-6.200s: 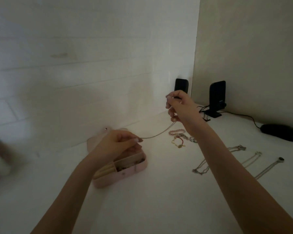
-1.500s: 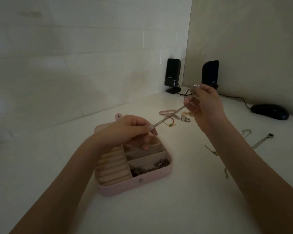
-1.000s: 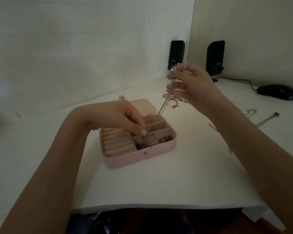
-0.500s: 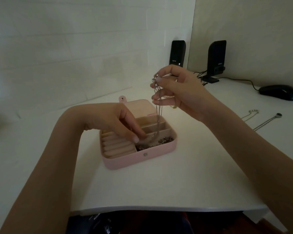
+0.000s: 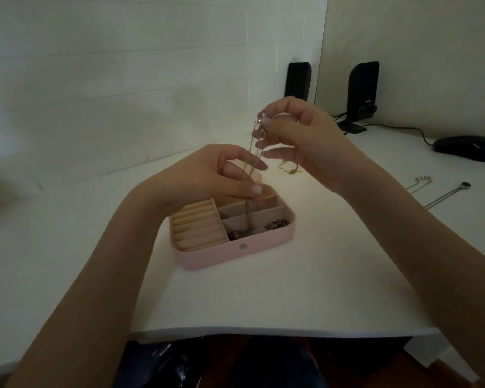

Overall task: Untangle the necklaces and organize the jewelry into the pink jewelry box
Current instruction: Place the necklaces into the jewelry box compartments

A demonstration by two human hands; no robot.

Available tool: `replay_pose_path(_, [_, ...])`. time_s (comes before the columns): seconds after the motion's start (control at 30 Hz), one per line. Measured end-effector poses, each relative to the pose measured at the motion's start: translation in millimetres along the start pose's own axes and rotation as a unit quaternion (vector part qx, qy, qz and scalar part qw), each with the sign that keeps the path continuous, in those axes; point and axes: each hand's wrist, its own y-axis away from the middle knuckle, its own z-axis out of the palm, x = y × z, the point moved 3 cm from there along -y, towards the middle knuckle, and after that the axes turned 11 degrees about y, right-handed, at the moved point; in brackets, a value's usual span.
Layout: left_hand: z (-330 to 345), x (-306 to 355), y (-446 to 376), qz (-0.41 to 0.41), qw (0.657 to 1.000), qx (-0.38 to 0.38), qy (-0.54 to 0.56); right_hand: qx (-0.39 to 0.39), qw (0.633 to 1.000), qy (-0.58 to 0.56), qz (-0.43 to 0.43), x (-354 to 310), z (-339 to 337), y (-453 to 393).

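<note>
The pink jewelry box (image 5: 235,252) lies open on the white desk, with ring rolls on its left and small compartments on its right. A silver necklace (image 5: 247,217) hangs straight down into the front compartment, where more chain is piled. My right hand (image 5: 300,138) pinches its top end above the box. My left hand (image 5: 216,177) hovers over the box's back, thumb and fingers curled round the hanging chain. Two more necklaces (image 5: 443,194) lie on the desk at the right.
A small bracelet (image 5: 289,168) lies behind the box, partly hidden by my right hand. Two black speakers (image 5: 363,91) stand at the back wall, and a black mouse (image 5: 466,148) sits far right. The desk's front edge (image 5: 263,330) runs close to me.
My left hand has lifted out of the front compartment and now holds the chain higher up. My right hand stays above the box, the necklace hanging into it.
</note>
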Motion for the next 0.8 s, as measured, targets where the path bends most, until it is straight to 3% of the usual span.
replay_pose_path(0.17, [1, -14, 25, 0.085, 0.987, 0.139, 0.012, -0.031, 0.992, 0.111, 0.056, 13, -15, 16])
replay_pose_path(0.3, [6, -25, 41, 0.121, 0.965, 0.223, -0.074, -0.031, 0.982, 0.177, 0.06, 24, -20, 41])
replay_pose_path(0.47, [19, -32, 46, 0.125, 0.952, 0.228, -0.16, -0.014, 0.973, 0.222, 0.057, 37, -13, 59])
replay_pose_path(0.8, [18, -38, 47, 0.105, 0.965, 0.207, -0.126, -0.008, 0.96, 0.278, 0.025, 37, 1, 62])
